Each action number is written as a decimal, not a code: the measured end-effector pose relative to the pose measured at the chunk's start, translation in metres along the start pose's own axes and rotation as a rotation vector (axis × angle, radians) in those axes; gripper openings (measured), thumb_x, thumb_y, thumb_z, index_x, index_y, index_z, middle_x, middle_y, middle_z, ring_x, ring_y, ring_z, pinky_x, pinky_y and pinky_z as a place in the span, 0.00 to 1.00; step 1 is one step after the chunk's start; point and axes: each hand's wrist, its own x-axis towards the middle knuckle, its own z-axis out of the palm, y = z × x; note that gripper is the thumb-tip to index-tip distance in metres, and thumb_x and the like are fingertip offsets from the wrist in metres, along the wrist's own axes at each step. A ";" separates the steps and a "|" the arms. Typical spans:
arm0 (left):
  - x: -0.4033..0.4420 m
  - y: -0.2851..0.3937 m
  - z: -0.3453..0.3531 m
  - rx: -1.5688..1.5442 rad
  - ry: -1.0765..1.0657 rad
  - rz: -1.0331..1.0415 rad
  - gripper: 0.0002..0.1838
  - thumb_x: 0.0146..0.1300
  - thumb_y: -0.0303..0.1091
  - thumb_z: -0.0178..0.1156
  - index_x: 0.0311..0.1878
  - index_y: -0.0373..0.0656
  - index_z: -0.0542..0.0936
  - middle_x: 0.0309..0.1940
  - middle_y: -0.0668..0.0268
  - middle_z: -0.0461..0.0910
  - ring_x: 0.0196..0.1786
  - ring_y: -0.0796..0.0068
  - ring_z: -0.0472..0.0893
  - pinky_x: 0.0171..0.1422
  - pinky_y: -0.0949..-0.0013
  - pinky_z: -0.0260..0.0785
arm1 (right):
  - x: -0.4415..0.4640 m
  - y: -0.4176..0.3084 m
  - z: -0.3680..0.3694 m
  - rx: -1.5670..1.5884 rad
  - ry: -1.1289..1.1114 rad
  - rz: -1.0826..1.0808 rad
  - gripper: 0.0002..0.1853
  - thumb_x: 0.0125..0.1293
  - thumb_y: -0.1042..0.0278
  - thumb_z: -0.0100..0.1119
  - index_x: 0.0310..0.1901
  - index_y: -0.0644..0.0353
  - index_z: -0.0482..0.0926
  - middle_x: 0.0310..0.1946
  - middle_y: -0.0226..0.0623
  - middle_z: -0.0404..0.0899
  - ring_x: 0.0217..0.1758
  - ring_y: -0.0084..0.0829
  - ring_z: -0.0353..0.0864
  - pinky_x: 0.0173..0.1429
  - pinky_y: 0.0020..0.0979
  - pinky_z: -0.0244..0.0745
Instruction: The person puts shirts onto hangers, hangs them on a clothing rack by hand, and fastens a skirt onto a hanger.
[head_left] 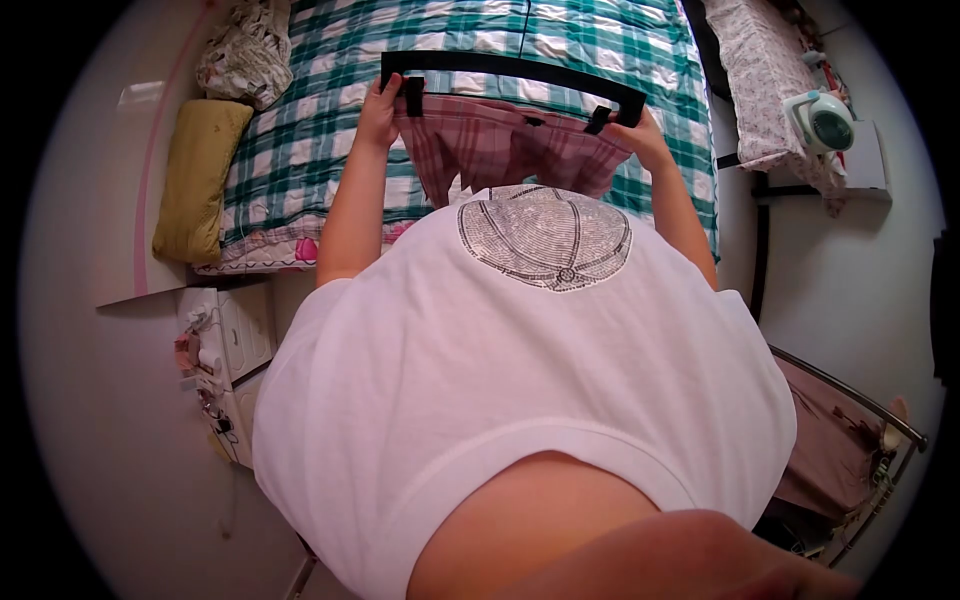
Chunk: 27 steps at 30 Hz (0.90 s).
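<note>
A long black bar [520, 68] with black straps at its two ends is held up across the upper middle. Pink plaid cloth [510, 140] hangs below it, its lower edge partly hidden by the white shirt. My left hand [380, 112] is closed on the bar's left end, beside the left strap. At the right end, my right hand [642, 138] is closed round the bar and the corner of the cloth. Both arms are stretched forward over the bed, whose green and white checked cover [300, 150] lies beneath.
A yellow-green pillow [200, 180] and crumpled fabric [250, 55] lie at the bed's left edge. White drawers [245, 330] stand lower left. At the right are a small fan [828, 122] on a box and a metal rail [850, 385] with brown cloth.
</note>
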 end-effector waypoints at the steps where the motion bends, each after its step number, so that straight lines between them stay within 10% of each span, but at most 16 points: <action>1: 0.000 -0.002 0.000 -0.008 -0.002 0.011 0.11 0.59 0.40 0.57 0.40 0.44 0.76 0.35 0.62 0.79 0.39 0.66 0.80 0.42 0.62 0.74 | 0.002 0.002 -0.001 0.002 0.013 0.006 0.22 0.51 0.74 0.65 0.49 0.58 0.69 0.36 0.31 0.76 0.36 0.21 0.77 0.39 0.23 0.73; 27: 0.009 0.010 0.041 -0.047 -0.048 0.145 0.10 0.62 0.33 0.54 0.46 0.45 0.72 0.39 0.67 0.76 0.40 0.73 0.77 0.45 0.68 0.70 | -0.026 -0.059 -0.021 -0.103 0.092 -0.086 0.14 0.49 0.80 0.64 0.39 0.62 0.77 0.34 0.29 0.78 0.36 0.20 0.77 0.40 0.23 0.73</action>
